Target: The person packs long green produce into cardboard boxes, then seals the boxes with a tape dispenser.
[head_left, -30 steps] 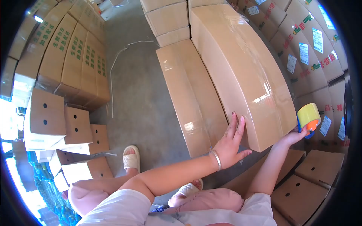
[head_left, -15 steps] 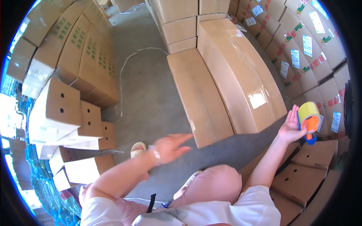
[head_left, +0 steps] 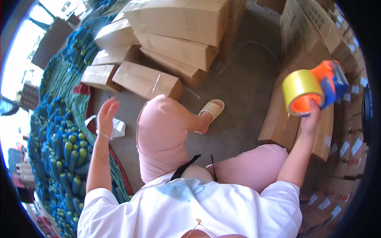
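My right hand [head_left: 311, 120] is raised at the right, gripping a packing tape dispenser [head_left: 330, 81] with an orange-and-blue body. A wide roll of yellow tape [head_left: 298, 86] sits on its orange hub. Most of the fingers are hidden behind the dispenser. On the other side, my left hand [head_left: 106, 115] is held up with fingers extended and slightly blurred, holding nothing. Below and beside it on the floor lies a white piece [head_left: 118, 127], perhaps paper. Closed brown cartons [head_left: 274, 125] lie to the left of my right forearm.
Stacked taped cartons [head_left: 174, 20] stand ahead, with a smaller taped carton [head_left: 147, 80] lying at their front. Blue netting full of green produce [head_left: 73, 152] spreads along the left. More stacked cartons [head_left: 315, 31] rise at the far right. My sandalled foot [head_left: 210, 113] rests on the grey floor.
My view has swung left, bringing the netted produce and another carton stack in. The tape dispenser stays in my right hand, now turned differently. My left hand has moved out left, fingers upward.
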